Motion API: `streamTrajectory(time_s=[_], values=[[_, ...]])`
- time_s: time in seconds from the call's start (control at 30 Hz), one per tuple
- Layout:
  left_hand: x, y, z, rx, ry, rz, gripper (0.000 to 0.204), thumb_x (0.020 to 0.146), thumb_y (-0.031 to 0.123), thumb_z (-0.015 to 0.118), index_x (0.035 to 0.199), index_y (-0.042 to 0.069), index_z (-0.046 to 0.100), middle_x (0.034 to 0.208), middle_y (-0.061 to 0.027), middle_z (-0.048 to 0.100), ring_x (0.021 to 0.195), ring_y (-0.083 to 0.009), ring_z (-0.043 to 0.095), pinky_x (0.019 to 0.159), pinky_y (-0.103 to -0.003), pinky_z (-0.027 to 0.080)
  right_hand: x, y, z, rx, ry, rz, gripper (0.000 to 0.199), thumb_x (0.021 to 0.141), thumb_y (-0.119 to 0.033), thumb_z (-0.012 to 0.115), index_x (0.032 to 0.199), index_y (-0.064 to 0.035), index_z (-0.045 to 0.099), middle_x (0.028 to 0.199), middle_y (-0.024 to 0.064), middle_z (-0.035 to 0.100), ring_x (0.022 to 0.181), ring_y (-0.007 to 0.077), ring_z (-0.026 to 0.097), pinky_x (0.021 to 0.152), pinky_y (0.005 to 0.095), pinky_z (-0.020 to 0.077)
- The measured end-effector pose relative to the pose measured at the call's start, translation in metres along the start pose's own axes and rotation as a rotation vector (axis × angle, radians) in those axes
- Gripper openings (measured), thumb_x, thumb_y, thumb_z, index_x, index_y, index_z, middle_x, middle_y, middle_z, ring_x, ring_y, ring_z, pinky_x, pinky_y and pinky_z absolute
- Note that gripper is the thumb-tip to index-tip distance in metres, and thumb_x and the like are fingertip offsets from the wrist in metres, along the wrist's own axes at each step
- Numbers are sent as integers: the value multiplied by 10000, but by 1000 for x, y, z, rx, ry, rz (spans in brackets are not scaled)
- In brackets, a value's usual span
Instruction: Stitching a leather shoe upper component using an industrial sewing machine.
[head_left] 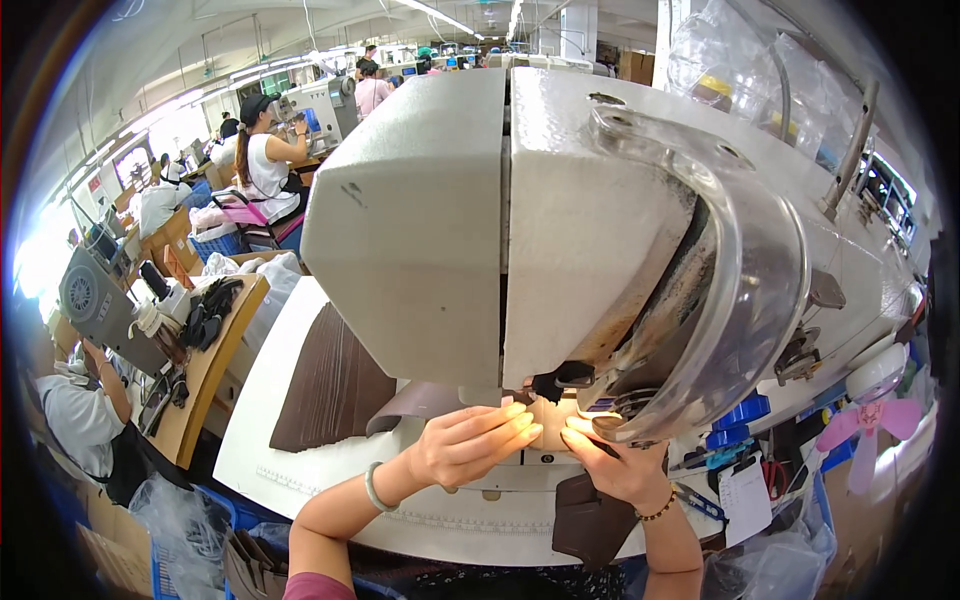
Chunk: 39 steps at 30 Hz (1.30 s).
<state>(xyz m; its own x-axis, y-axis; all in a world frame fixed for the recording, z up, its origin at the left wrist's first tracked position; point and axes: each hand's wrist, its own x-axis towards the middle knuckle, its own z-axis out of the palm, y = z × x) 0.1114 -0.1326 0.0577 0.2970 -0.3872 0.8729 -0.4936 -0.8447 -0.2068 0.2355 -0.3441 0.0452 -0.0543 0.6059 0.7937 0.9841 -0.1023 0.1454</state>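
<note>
Brown material (338, 385), ribbed and flat, lies on the white table (270, 440) of an industrial sewing machine (500, 220) whose grey-white head fills the middle of the view. A second, paler brown piece (415, 402) curls from under the machine head toward the person's left hand (470, 442), which wears a pale bangle at the wrist and rests on that piece with fingers stretched flat toward the brightly lit needle area, pressing rather than clenching. The right hand (610, 462), a beaded bracelet on its wrist, comes in from the lower right with fingertips touching the lit work just beside the left fingertips; whether it pinches the piece or only presses on it cannot be told. A dark brown piece (590, 525) hangs over the table's near edge below the right wrist. Behind the machine's right side stand clear plastic bags (760, 80), and a small pink fan (870, 420) sits at the far right. At left, other workers (265, 165) sit at their own benches in a long, bright hall.
</note>
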Motion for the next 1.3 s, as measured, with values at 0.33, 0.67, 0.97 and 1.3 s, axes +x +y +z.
streamTrajectory(time_s=[0.33, 0.67, 0.97, 1.3], values=[[0, -4, -1, 51, -82, -116, 268, 689, 72, 749, 954, 56, 712, 988, 5, 675, 843, -141, 653, 679, -258, 531, -10, 3, 11, 60, -14, 67, 337, 726, -148, 761, 1050, -196, 684, 1039, -37, 681, 941, 146, 624, 877, 364, 427], [-2, -11, 2, -68, -5, -164, 227, 693, 93, 762, 913, 66, 717, 933, 0, 670, 828, -166, 664, 668, -274, 544, -16, 13, 26, 126, -87, 159, 292, 780, -117, 730, 1069, -134, 697, 960, 15, 697, 794, 179, 657, 756, 299, 497], [-36, -23, 19, -18, -30, -161, 219, 684, 122, 754, 900, 96, 731, 889, 7, 674, 649, -117, 598, 529, -242, 476, -25, 14, 27, 193, -39, 232, 165, 807, -78, 724, 955, -6, 710, 855, 72, 705, 711, 179, 663, 697, 281, 514], [-79, -42, 43, -210, -31, -287, 156, 641, 57, 743, 790, 93, 711, 801, -11, 661, 595, -139, 581, 514, -262, 453, -43, 21, 40, 40, -102, 239, 157, 798, -42, 715, 948, 1, 699, 905, 54, 698, 771, 186, 663, 735, 313, 509]])
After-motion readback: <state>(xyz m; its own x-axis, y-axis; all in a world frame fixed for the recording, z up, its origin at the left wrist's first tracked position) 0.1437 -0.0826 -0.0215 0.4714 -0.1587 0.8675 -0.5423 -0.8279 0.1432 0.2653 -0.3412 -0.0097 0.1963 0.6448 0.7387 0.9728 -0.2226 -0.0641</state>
